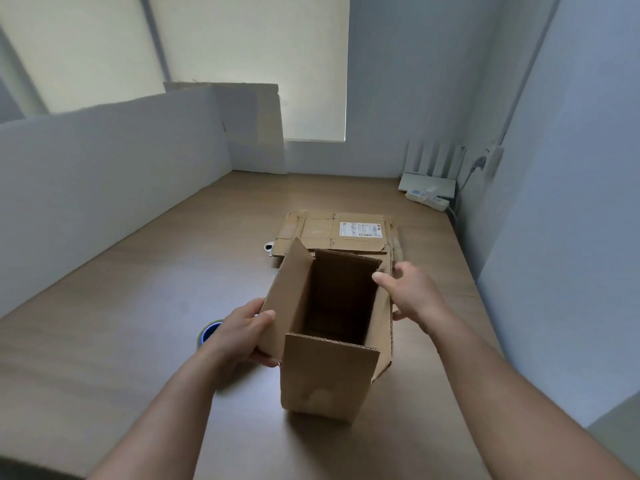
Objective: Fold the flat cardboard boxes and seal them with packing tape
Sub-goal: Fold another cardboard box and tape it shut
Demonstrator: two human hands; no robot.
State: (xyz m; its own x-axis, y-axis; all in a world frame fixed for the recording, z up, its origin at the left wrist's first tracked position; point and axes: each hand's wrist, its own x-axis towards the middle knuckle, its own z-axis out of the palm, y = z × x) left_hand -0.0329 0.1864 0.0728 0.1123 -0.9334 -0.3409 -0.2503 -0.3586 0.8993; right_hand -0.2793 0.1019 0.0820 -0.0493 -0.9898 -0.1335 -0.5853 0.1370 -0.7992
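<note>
Two hands at upright cardboard box [325, 375], top open, on table [138, 306]. Gripping left flap [291, 296]: left hand [239, 336]. Loose-fingered beside right wall, holding nothing: right hand [412, 296]. Just behind, flattened box [332, 233]. Half hidden by left hand, tape roll [209, 331].

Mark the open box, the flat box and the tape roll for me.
open box [322, 379]: head view, near front wall.
flat box [318, 230]: head view, bare panel left of its label.
tape roll [210, 332]: head view, visible blue edge.
</note>
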